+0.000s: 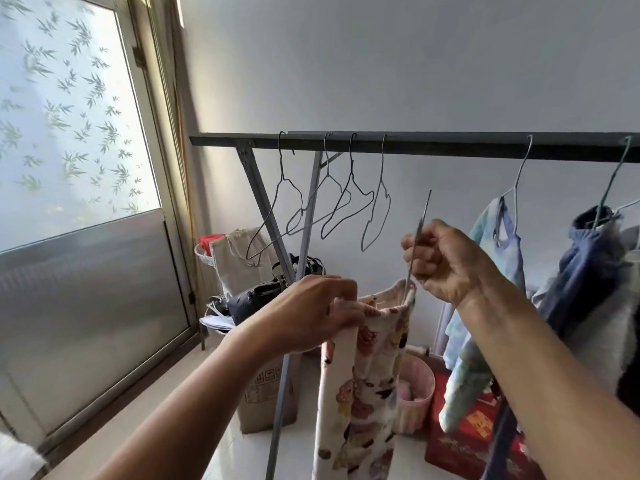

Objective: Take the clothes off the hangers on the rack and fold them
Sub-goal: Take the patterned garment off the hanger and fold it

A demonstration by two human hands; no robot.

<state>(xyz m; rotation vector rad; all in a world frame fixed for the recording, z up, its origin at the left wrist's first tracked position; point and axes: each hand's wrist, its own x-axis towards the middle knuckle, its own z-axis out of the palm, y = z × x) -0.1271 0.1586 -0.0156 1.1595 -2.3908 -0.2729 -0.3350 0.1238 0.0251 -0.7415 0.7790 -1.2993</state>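
A cream garment with a pink and brown print [363, 375] hangs down below the dark rack bar [450, 147]. My left hand [311, 310] grips its top edge on the left. My right hand [446, 261] holds a thin wire hanger [420, 230] off the bar; the wire runs down into the garment's opening. Several bare wire hangers [332, 202] hang on the bar to the left. On the right, a pale blue garment [498, 244] and a dark blue garment [585, 268] hang on hangers on the bar.
Behind the rack legs stand a canvas bag [235, 258], a dark handbag [256, 299], a cardboard box [266, 393], a pink bin [415, 393] and a red box [467, 434]. A frosted glass door [76, 133] fills the left side.
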